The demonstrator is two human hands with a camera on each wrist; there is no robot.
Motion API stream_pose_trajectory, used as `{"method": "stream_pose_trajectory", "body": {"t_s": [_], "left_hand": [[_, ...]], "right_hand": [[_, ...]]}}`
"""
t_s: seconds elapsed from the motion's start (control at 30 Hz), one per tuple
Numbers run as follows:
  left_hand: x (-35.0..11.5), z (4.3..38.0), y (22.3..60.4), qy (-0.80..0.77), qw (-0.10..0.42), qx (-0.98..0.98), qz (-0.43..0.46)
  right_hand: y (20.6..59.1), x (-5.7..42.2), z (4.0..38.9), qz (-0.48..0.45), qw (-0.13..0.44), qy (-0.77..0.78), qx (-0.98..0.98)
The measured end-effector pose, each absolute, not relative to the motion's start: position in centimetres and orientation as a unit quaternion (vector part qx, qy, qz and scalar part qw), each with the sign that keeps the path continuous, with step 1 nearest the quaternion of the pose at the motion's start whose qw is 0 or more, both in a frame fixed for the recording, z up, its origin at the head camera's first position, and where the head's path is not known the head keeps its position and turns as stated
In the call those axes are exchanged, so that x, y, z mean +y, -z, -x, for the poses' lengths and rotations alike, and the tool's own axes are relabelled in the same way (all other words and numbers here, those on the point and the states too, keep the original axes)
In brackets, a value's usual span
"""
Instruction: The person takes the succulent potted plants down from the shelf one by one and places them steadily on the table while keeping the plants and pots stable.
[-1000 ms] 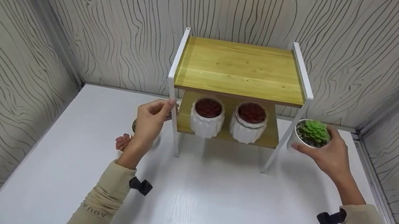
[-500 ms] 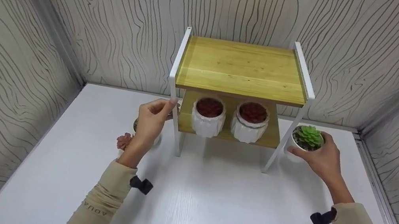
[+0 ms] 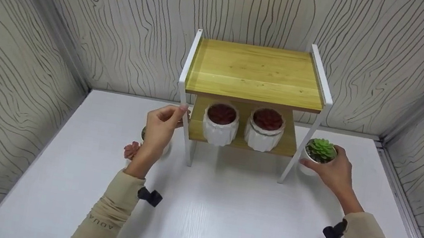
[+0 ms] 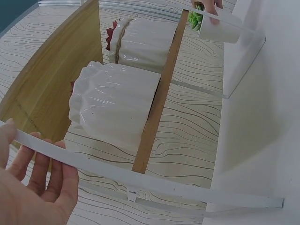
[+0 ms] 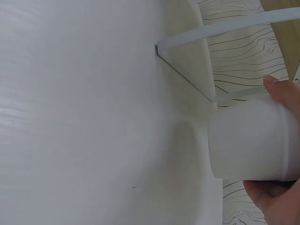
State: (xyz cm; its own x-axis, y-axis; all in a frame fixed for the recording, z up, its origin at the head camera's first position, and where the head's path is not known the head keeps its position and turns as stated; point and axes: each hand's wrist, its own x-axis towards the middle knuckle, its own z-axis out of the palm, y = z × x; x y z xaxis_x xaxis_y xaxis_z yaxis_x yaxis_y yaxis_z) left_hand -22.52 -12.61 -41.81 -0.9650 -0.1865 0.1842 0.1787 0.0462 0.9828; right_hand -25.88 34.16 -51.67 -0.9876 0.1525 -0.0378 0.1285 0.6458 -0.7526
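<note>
Potted succulent (image 3: pixel 318 154): upright, just right of rack (image 3: pixel 257 73).
Right hand (image 3: pixel 335 170): thumb and fingers curled round pot wall (image 5: pixel 248 140).
Left hand (image 3: pixel 160 125): thumb, fingers pinch left front leg (image 3: pixel 187 145).
Handling: likely light, stiff, slick; grip wall, not leaves (image 3: pixel 321 148).

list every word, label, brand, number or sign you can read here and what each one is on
"AQUA", probably, on the left sleeve; the lettering is small and blurred, so I can't be sure of every letter.
No other text can be read: none shows on the shelf unit or the potted green plant in the right hand.
</note>
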Motion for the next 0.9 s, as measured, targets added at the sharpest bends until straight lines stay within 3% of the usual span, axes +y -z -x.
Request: {"method": "stream_pose_trajectory", "body": {"t_s": [0.9], "left_hand": [[-12.6, 22.4, 42.0, 0.688, 0.131, -0.714, -0.006]], "right_hand": [[54.6, 34.4, 25.9, 0.106, 0.022, -0.440, -0.892]]}}
